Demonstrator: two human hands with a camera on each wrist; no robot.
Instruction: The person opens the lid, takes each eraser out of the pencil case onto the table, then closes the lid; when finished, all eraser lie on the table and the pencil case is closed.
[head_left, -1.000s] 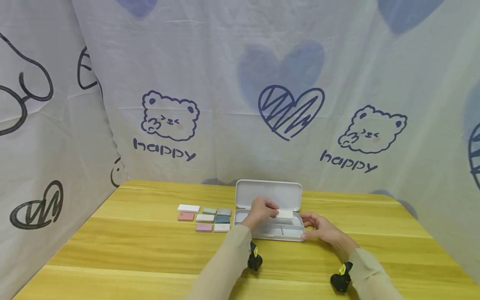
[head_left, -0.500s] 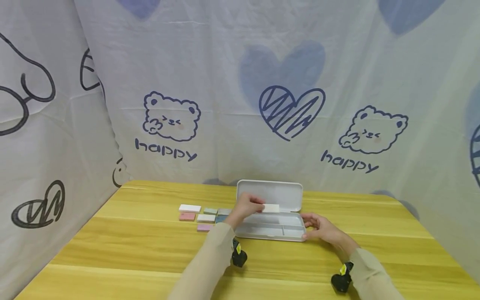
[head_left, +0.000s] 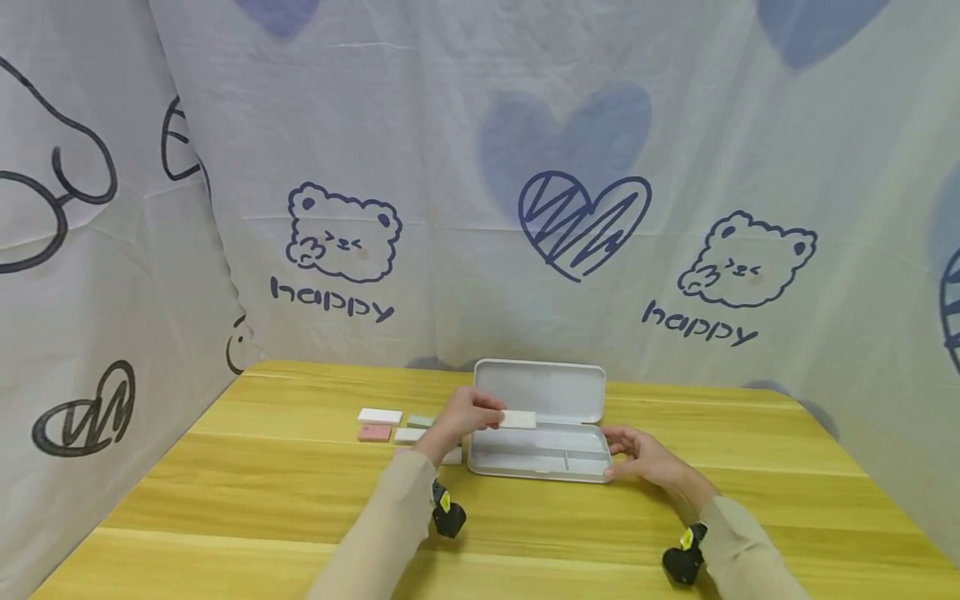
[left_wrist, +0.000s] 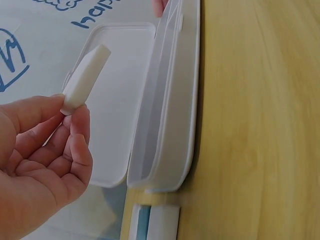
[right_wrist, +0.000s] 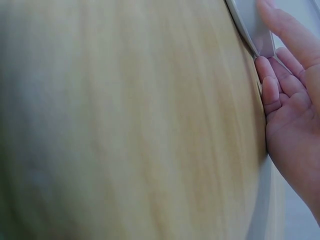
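My left hand (head_left: 459,417) pinches a white eraser (head_left: 519,419) by one end, between thumb and fingers. In the left wrist view this eraser (left_wrist: 86,80) is a slim block whose far end slants, raised in front of the case's lid (left_wrist: 117,115). An opened pale grey pencil case (head_left: 510,477) stands on the table, its lid upright behind and its tray split by low dividers. At the case's right end, my right hand (head_left: 645,458) holds the corner, thumb at the front and fingers behind. The right wrist view shows these fingers (right_wrist: 270,90) curled at the case's end.
Left of the case lie several small blocks, among them a white one (head_left: 379,416), a pink one (head_left: 374,433) and a green one (head_left: 420,422). My left arm covers part of them. A printed curtain (head_left: 450,317) hangs behind the wooden table (head_left: 225,500).
My left hand has lifted the white eraser from over the case's tray and carried it leftward, now before the lid's left part. The right hand stays at the case's end.
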